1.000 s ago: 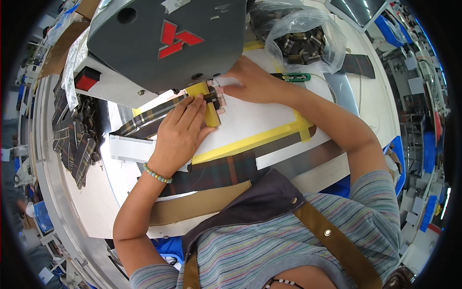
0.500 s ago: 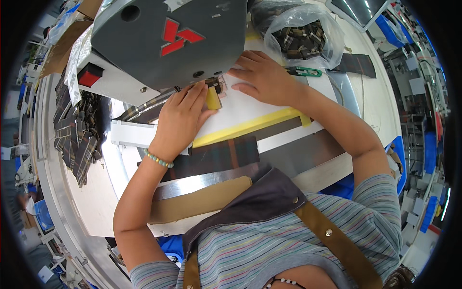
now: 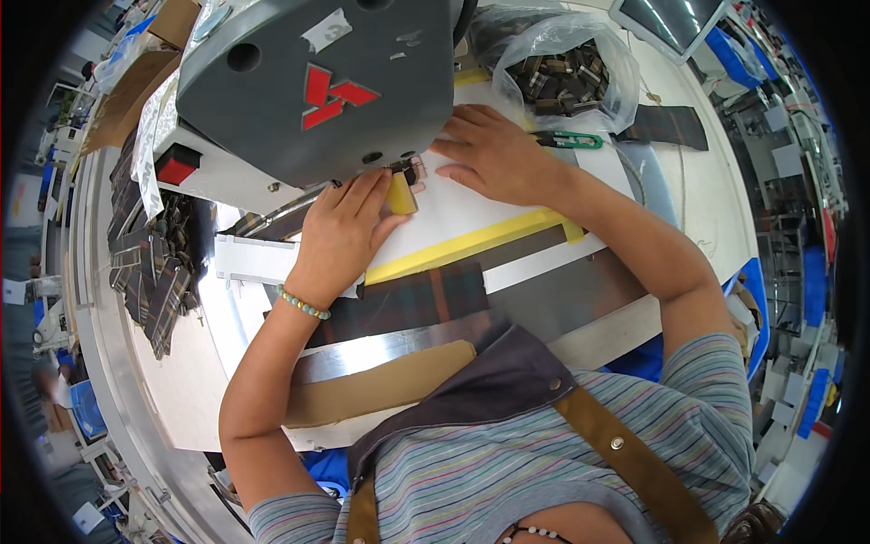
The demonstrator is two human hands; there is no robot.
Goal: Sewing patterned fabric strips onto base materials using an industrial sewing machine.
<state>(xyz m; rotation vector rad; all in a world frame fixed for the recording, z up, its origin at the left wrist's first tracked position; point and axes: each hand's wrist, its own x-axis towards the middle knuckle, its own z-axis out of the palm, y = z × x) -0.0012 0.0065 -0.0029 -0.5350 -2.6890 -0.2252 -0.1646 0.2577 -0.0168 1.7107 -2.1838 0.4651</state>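
My left hand (image 3: 337, 234) lies with its fingers stretched forward by the sewing area, a beaded bracelet at its wrist. Between its thumb and index finger is a small yellow block (image 3: 401, 194), by the dark metal presser foot (image 3: 410, 170) of a grey sewing machine (image 3: 272, 100). What lies beneath the left fingers is hidden. My right hand (image 3: 498, 156) rests flat on the white work plate (image 3: 453, 218), fingers spread, the fingertips beside the machine head. A plaid fabric strip (image 3: 281, 216) runs toward the foot from the left.
Plaid pieces (image 3: 163, 281) hang in a heap at left. A clear plastic bag (image 3: 625, 82) of small plaid pieces stands at the back, with green thread snips (image 3: 569, 140) nearer. Yellow tape (image 3: 471, 243) edges the plate; a dark plaid strip (image 3: 408, 299) and cardboard (image 3: 381, 383) lie closer to me.
The view has shifted slightly, so the machine sits a little lower in it. Both hands keep nearly the same places by the presser foot.
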